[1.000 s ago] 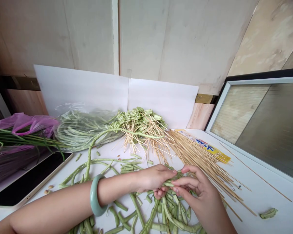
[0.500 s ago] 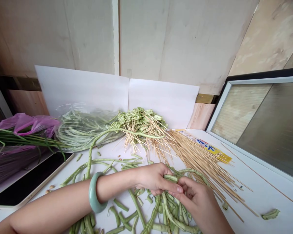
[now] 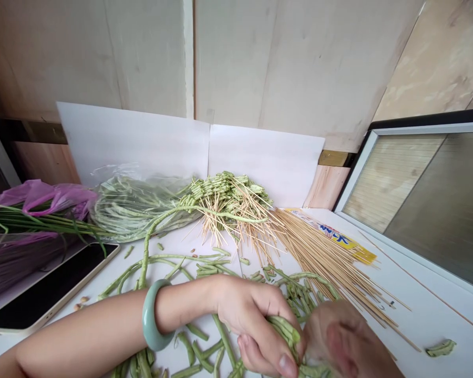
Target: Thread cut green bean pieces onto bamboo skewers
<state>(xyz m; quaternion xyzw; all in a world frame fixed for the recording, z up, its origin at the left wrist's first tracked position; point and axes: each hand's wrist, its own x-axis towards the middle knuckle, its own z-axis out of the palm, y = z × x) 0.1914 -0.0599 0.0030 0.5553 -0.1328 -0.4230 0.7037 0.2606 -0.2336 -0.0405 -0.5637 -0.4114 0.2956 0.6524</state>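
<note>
My left hand [image 3: 256,320], with a pale green bangle [image 3: 154,315] on its wrist, is closed around several short pieces of long bean [image 3: 284,329]. Close against it on the right is my right hand [image 3: 349,338], smeared by motion, so its fingers and anything in them are unclear. Cut bean pieces [image 3: 200,356] lie scattered on the white table under and around both hands. Whole long beans [image 3: 144,262] stretch across the left of the pile. Behind stands a heap of skewered beans [image 3: 224,186], their sticks pointing toward me.
Loose bamboo skewers [image 3: 323,252] fan out at the right over a yellow packet [image 3: 364,255]. A phone [image 3: 51,289] lies at the left. Behind it are a clear bag of long beans [image 3: 130,207] and a purple bag [image 3: 43,197] with green stalks. A framed pane [image 3: 425,184] stands at right.
Both hands have come lower and nearer to me. My left hand now shows several bean pieces in its grip, and my right hand has turned and blurred.
</note>
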